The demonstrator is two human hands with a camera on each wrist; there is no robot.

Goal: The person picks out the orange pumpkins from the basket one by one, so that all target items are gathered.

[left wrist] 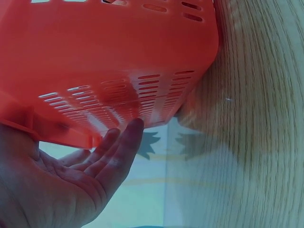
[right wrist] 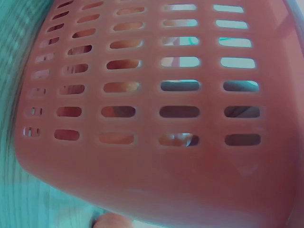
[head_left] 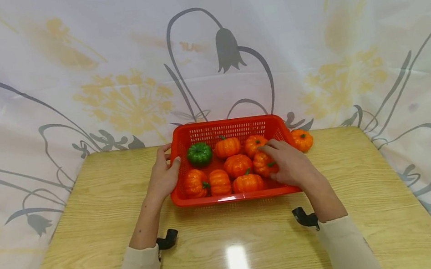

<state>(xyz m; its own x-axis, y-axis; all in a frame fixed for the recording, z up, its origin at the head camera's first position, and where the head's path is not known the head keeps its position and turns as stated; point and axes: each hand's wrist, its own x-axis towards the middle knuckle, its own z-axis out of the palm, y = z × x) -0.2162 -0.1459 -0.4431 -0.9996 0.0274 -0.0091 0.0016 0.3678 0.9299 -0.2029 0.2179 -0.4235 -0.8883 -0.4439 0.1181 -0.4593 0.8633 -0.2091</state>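
A red plastic basket point(head_left: 232, 197) with slotted walls stands on the wooden table and holds several small orange pumpkins point(head_left: 227, 147) and one green pumpkin point(head_left: 199, 154). My left hand point(head_left: 163, 174) holds the basket's left rim, thumb over the top; in the left wrist view its fingers point(left wrist: 118, 152) lie along the outer wall. Reaching in over the right side, my right hand point(head_left: 291, 163) grips an orange pumpkin point(head_left: 262, 164), fingers at its far side and thumb at the near side. Slots in the basket wall point(right wrist: 142, 161) mostly hide that hand in the right wrist view.
One orange pumpkin point(head_left: 302, 140) lies on the table outside the basket, by its right back corner. A patterned cloth point(head_left: 204, 85) hangs behind the table's back edge. The wooden tabletop point(head_left: 199, 256) extends in front of the basket and to both sides.
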